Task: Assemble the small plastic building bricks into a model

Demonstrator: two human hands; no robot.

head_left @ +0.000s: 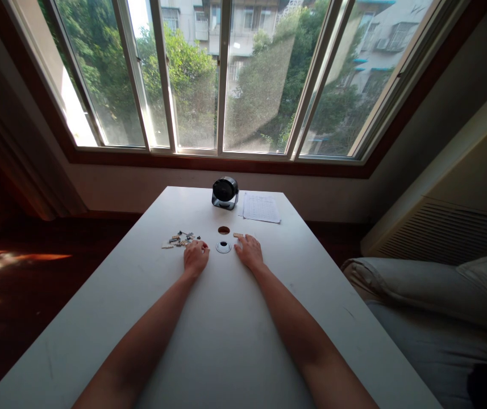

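My left hand (196, 257) is closed, its fingers curled together beside a loose pile of small tan, grey and dark pieces (179, 239). What it pinches, if anything, is too small to make out. My right hand (249, 251) rests on the white table (226, 318) with fingers stretched out. Just beyond its fingertips lies a small tan studded strip (238, 234), like a toy building plate. Between the hands sits a round silver-rimmed cover (223, 247), with a round hole (223, 230) in the tabletop behind it.
A black round device on a stand, perhaps a small fan (225, 192), stands near the table's far edge. To its right lies a printed sheet of paper (262, 208). A window (221, 79) is beyond the table, and a grey couch (431, 289) stands to the right.
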